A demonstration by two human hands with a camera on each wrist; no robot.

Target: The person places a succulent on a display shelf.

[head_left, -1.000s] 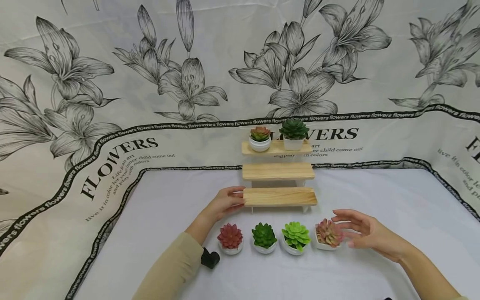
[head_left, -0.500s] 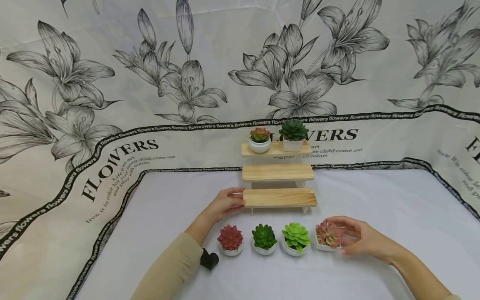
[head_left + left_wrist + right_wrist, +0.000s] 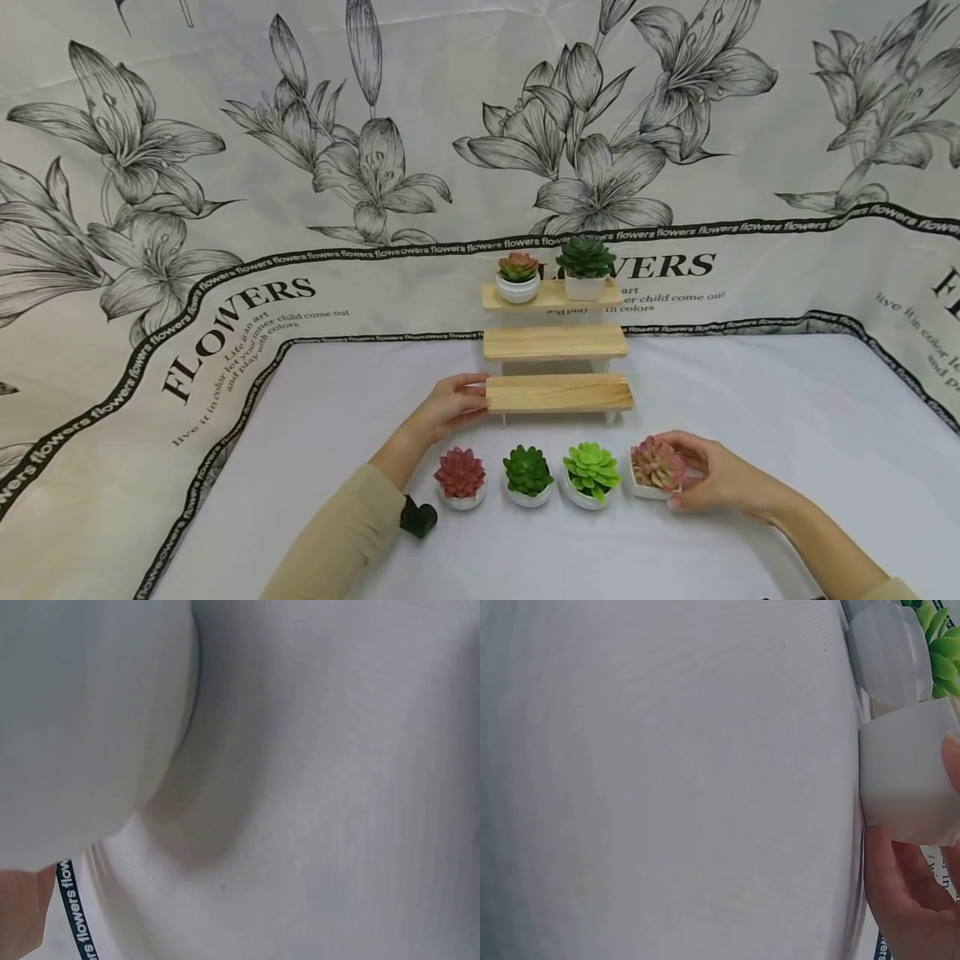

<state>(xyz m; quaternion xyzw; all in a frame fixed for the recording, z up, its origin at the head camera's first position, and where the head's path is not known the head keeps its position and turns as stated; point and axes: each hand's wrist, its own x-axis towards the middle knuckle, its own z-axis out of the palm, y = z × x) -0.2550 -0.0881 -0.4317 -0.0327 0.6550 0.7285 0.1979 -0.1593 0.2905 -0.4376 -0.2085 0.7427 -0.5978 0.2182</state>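
Two small pots already stood on the top step of the wooden stand [image 3: 557, 343]: a reddish-green plant [image 3: 518, 277] in a round white pot and a dark green plant [image 3: 585, 267] in a squarer one. The middle and lowest steps were bare, and four pots sat in a row on the white cloth [image 3: 750, 392] just near of the stand, so by my reading about a third of the potted plants were up and four were left. The right hand [image 3: 712, 477] had its fingers and thumb curled round the pink plant [image 3: 657, 471] at the right end of that row; the right wrist view showed a fingertip against its smooth, straight-sided white pot, which was on or just above the cloth, I could not tell which. Left of it came a lime plant [image 3: 592, 474], a green plant [image 3: 528, 475] and a red plant [image 3: 460, 477], each a stiff rosette of plastic-looking leaves in a rounded, glossy white pot. The left hand [image 3: 448, 403] rested at the left end of the lowest step, fingers together along the pale, grained plank, thumb hidden. A small black object [image 3: 418, 517] lay beside the beige sleeve [image 3: 337, 542]. Behind hung a cloth printed with lilies [image 3: 360, 158].
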